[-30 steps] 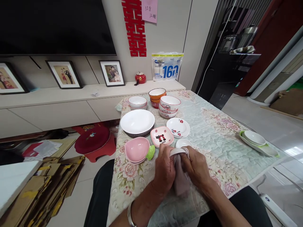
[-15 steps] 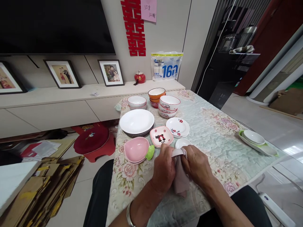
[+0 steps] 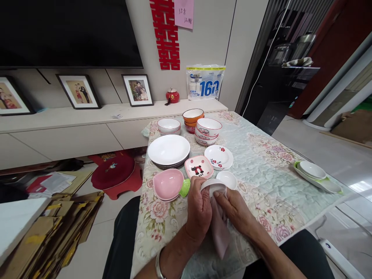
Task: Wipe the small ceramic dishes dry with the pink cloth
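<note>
Between my hands, above the near part of the table, a small white dish [image 3: 213, 183] is tilted with its rim up. My left hand [image 3: 198, 207] is closed around its left side, thumb inside the rim. On the right, my right hand [image 3: 236, 205] pinches a greyish-pink cloth [image 3: 221, 234] against the dish; the cloth hangs down below. Just beyond lie a small white saucer [image 3: 226, 179], a square pink cat dish [image 3: 199, 167] and a pink peach-shaped dish [image 3: 168, 184] with a green leaf. My fingers hide much of the held dish.
Farther back stand large white plates [image 3: 168, 149], flower plates [image 3: 219, 156], white bowls [image 3: 207, 130], orange bowls [image 3: 193, 115] and another pale bowl stack [image 3: 169, 126]. A green-edged long dish [image 3: 316, 180] with small bowls sits near the right edge. A red stool [image 3: 114, 172] is left of the table.
The dish has turned so more of its inside shows, and it has shifted slightly left. My right hand and the cloth have moved along its rim, uncovering the saucer behind.
</note>
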Motion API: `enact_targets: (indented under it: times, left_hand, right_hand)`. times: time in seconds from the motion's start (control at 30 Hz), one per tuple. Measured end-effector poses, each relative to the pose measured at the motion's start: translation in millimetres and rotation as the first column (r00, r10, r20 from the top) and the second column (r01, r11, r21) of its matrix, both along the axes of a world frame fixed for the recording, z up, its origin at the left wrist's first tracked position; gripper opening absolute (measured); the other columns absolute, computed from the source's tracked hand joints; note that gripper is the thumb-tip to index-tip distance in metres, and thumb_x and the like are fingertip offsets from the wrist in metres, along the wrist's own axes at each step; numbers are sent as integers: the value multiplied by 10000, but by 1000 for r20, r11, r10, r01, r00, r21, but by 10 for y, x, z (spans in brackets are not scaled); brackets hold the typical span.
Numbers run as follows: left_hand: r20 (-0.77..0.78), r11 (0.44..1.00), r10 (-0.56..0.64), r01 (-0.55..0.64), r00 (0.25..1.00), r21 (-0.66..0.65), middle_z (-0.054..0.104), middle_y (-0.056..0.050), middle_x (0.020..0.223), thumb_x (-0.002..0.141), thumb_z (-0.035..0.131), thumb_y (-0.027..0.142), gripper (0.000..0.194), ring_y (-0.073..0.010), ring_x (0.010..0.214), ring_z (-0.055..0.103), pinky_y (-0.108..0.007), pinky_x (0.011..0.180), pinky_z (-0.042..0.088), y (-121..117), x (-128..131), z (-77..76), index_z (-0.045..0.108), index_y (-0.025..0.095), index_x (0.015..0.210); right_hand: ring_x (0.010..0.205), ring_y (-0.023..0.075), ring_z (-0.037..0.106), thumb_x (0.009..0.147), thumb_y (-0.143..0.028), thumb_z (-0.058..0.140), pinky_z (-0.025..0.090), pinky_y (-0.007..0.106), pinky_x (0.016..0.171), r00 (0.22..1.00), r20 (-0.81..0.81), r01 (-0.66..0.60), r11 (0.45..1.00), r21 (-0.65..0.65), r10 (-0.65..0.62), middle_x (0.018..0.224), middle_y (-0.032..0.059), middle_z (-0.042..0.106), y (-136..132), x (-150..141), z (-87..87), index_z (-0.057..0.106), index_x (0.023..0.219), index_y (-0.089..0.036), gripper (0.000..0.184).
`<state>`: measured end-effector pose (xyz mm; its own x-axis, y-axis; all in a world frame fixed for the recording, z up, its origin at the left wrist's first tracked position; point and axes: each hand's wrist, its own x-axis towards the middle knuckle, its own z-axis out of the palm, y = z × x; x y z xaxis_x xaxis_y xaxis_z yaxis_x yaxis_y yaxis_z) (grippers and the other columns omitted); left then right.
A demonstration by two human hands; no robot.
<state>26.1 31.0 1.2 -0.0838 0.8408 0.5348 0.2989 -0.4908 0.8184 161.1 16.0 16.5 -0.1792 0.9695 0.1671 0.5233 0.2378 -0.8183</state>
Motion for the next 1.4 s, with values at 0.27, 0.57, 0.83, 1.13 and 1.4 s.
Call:
enact_targets:
  times: [0.27, 0.57, 0.83, 1.13, 1.4]
  left_hand:
    - [282, 983, -92, 133, 955, -129, 634, -53, 946, 979, 459, 364, 216, -204, 878, 607, -323, 802, 490, -33, -50, 94, 600, 201, 995]
    - [756, 769, 9, 479, 654, -423, 701, -44, 806, 819, 680, 481, 375, -221, 804, 676, -318, 730, 534, 30, 47, 28, 638, 159, 1007]
    - [442, 760, -202, 424, 874, -492, 651, -15, 697, 909, 534, 451, 323, -182, 632, 589, -292, 611, 486, 9, 43, 34, 643, 180, 1046]
    - [153, 819, -299, 336, 942, -465, 659, -63, 846, 903, 426, 296, 207, -217, 774, 586, -338, 726, 470, 1, 64, 64, 597, 180, 919]
    - [131, 777, -362, 376, 923, -504, 638, -18, 722, 895, 479, 375, 296, -193, 654, 633, -294, 629, 469, -9, 37, 39, 603, 154, 1048]
  right_hand:
    - [862, 231, 645, 915, -205, 477, 499, 332, 743, 966, 250, -110, 980, 164, 67, 938, 96, 699, -3, -167, -151, 618, 940, -181, 145]
    - [1047, 265, 615, 786, -414, 743, 494, 397, 947, 891, -310, -380, 919, -106, 332, 1150, 69, 670, 18, 8, -62, 593, 1276, -203, 555]
    - [881, 220, 631, 958, -501, 526, 501, 314, 803, 981, -81, -182, 983, -30, 179, 955, 45, 698, -7, 377, 146, 665, 1148, -204, 378]
    - [611, 178, 623, 996, -330, 378, 408, 264, 592, 907, 333, 183, 953, 242, -259, 692, 37, 668, 3, 278, -17, 636, 906, -191, 306]
    - [596, 173, 585, 951, -407, 383, 384, 253, 580, 681, 461, 510, 821, 258, -569, 662, 29, 651, 228, 1128, 155, 647, 897, -192, 345]
